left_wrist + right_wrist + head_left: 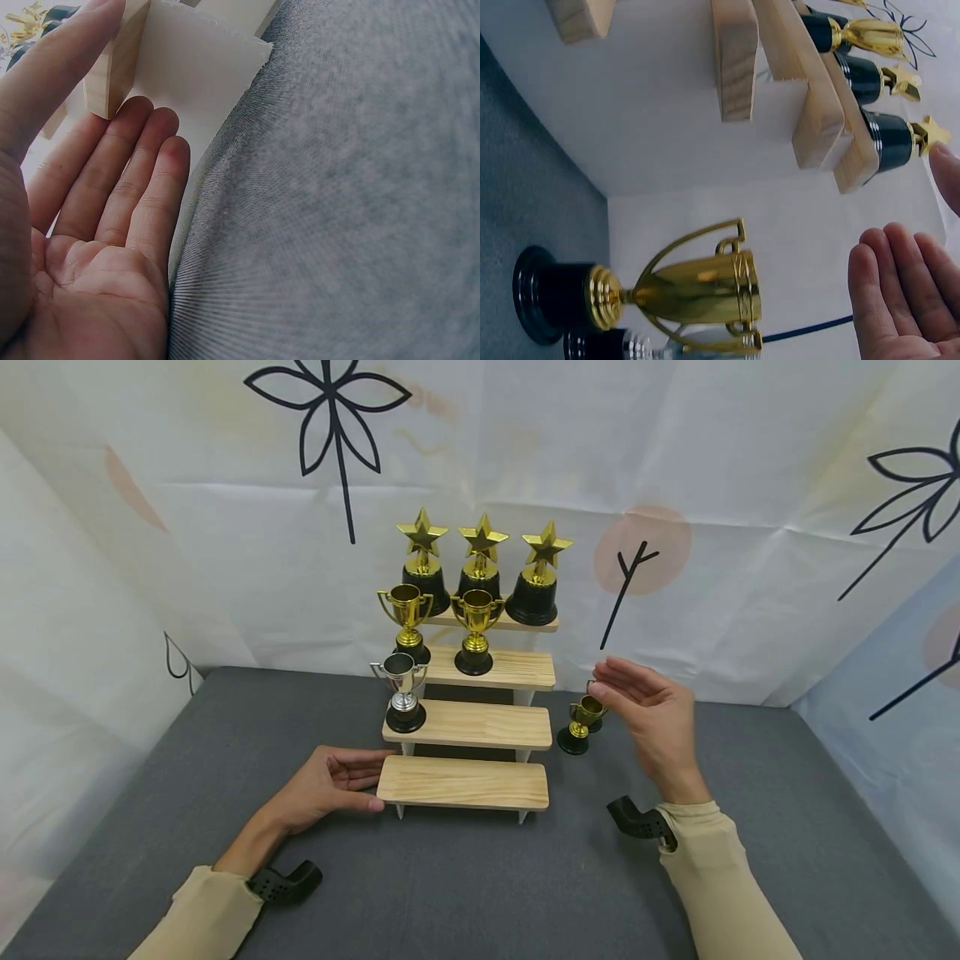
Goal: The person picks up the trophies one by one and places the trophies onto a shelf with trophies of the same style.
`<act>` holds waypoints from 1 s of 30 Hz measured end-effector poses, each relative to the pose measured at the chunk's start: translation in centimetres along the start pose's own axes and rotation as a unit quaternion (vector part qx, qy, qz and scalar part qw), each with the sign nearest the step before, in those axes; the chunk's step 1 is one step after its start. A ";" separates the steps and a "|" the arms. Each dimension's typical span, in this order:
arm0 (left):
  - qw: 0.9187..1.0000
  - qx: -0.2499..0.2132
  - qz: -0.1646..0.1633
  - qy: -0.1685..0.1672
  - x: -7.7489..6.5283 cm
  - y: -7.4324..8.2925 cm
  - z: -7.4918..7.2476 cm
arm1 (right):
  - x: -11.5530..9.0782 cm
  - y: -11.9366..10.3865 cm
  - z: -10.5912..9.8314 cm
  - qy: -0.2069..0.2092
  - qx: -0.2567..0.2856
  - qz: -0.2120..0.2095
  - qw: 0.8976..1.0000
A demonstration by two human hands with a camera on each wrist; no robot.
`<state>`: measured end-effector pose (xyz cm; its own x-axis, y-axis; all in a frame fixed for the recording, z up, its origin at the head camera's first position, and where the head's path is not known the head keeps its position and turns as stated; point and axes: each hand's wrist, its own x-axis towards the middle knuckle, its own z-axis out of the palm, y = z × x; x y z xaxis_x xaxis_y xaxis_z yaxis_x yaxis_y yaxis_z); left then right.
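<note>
A wooden stepped stand (462, 781) bears trophies. My left hand (333, 787) is at the left end of its lowest step, fingers extended; in the left wrist view the fingertips lie close to the board's end (112, 82). To the right of the stand, a gold trophy cup (577, 727) with a black base stands on the table. Behind it is a second cup, mostly hidden; the right wrist view shows its silver stem (636, 345). My right hand (651, 718) hovers beside these cups, fingers extended and apart from them, as the right wrist view shows.
Three gold star trophies (480, 578) line the top step. Two gold cups (476, 625) are on the step below, at its left and middle. A silver cup (403, 689) occupies the left of the third step. A white cloth (480, 460) hangs behind the grey table (465, 885).
</note>
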<state>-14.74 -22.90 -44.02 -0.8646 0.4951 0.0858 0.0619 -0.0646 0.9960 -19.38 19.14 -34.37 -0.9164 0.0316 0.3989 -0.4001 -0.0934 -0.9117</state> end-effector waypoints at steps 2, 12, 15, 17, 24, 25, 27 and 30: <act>1.000 0.000 0.001 -0.001 0.0 0.0 0.0 | 0.1 0.2 -0.4 -0.006 -0.009 0.008 1.000; 1.000 0.004 0.005 0.001 -0.1 0.0 0.0 | 0.5 1.5 -2.1 -0.031 -0.057 0.028 0.997; 1.000 0.004 0.006 -0.001 -0.1 0.0 0.0 | 0.6 1.9 -2.2 -0.038 -0.071 0.034 0.996; 1.000 0.005 0.006 -0.001 -0.1 0.0 0.0 | 0.5 2.1 -2.3 -0.042 -0.077 0.037 0.995; 1.000 0.007 0.008 0.000 -0.1 -0.1 0.0 | 0.5 2.6 -2.5 -0.050 -0.095 0.044 0.993; 1.000 0.007 0.008 0.000 -0.1 -0.1 0.0 | 0.5 2.7 -2.5 -0.052 -0.098 0.044 0.993; 1.000 0.007 0.007 0.001 -0.1 -0.1 0.0 | 0.5 2.9 -2.6 -0.053 -0.103 0.045 0.992; 1.000 0.007 0.005 0.002 0.0 -0.1 0.0 | 0.5 3.2 -2.6 -0.054 -0.107 0.047 0.992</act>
<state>-14.68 -22.89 -44.09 -0.8658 0.4911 0.0961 0.0776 -0.0579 0.9953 -21.11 21.46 -37.30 -0.9480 -0.0743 0.3095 -0.3167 0.1233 -0.9405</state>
